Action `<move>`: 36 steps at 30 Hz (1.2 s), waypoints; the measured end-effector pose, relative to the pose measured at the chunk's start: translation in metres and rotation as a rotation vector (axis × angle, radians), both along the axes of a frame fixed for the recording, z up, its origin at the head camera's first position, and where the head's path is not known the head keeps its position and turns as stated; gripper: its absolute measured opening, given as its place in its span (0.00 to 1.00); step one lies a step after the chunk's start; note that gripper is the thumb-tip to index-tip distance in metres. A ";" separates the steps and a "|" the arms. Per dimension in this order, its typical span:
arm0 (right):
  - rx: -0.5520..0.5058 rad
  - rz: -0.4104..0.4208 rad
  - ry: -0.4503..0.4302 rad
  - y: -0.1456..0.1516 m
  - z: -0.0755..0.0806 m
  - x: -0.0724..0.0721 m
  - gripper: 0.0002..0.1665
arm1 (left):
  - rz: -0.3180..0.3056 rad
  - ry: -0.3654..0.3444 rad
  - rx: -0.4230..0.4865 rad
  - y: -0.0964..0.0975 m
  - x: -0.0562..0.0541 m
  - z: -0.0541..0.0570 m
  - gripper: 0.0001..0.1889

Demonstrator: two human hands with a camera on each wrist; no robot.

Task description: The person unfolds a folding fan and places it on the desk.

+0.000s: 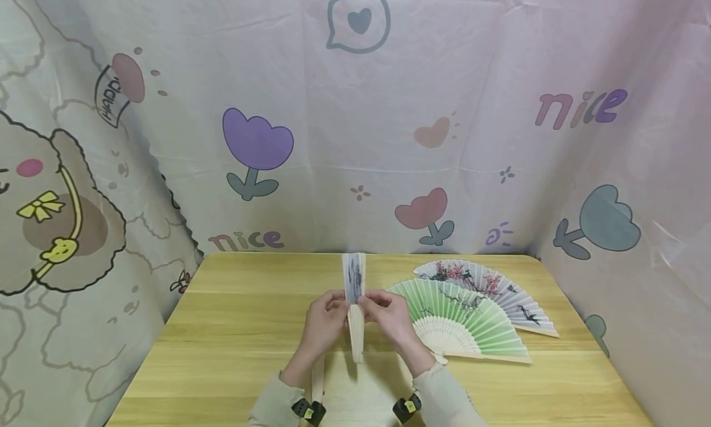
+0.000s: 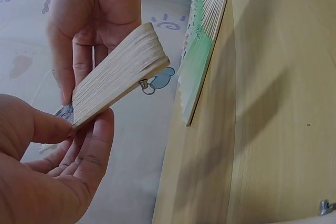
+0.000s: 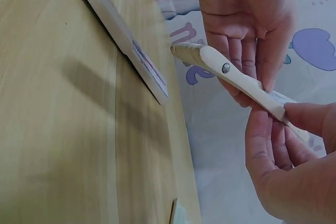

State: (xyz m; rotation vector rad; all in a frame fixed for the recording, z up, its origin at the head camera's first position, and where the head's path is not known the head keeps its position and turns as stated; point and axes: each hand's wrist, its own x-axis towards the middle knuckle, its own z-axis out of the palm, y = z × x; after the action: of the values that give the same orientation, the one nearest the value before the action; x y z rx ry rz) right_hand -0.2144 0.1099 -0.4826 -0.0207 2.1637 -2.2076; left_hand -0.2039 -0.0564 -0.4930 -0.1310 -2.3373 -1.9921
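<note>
Upright above the table is a folded folding fan (image 1: 356, 337) with pale wooden ribs and a grey-blue patterned leaf. My left hand (image 1: 324, 321) pinches it from the left between thumb and fingers, near where leaf meets ribs. From the opposite side my right hand (image 1: 392, 319) pinches it at about the same height. The rib end points toward me. A small metal ring (image 2: 149, 88) hangs at that end in the left wrist view, and a round rivet (image 3: 226, 68) shows on the outer rib in the right wrist view.
An open green fan (image 1: 483, 316) lies to the right on the wooden table (image 1: 239, 328). It partly covers an open white fan (image 1: 519, 297) with pink blossoms. Another folded fan (image 3: 113, 19) lies beside my left forearm. Printed cloth (image 1: 311, 137) hangs behind the table.
</note>
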 end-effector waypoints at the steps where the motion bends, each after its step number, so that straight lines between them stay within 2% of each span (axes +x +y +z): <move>1: 0.005 0.001 0.005 0.000 0.001 0.000 0.18 | 0.003 -0.001 0.005 0.000 0.000 0.000 0.14; 11: 0.106 0.022 0.164 -0.007 0.005 0.003 0.14 | 0.010 -0.006 0.102 0.003 0.003 0.003 0.14; 19: 0.183 0.038 0.250 -0.010 0.008 0.005 0.11 | 0.010 -0.019 0.112 0.004 0.006 0.010 0.17; 23: 0.207 0.014 0.250 -0.010 0.008 0.006 0.10 | 0.008 -0.021 0.069 0.003 0.006 0.010 0.20; 27: 0.188 -0.018 0.227 -0.011 0.009 0.006 0.11 | 0.008 -0.009 0.014 0.003 0.005 0.011 0.15; 31: 0.187 -0.032 0.222 -0.009 0.009 0.006 0.14 | 0.006 0.003 0.036 0.003 0.005 0.012 0.13; 36: 0.191 -0.011 0.195 -0.008 0.009 0.006 0.16 | -0.006 0.003 0.065 0.001 0.004 0.013 0.13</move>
State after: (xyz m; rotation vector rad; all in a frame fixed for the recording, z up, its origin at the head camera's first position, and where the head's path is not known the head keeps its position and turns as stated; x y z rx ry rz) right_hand -0.2081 0.1020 -0.4732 -0.2256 2.4725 -2.0721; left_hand -0.2001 -0.0557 -0.4799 -0.1378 -2.2706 -2.0662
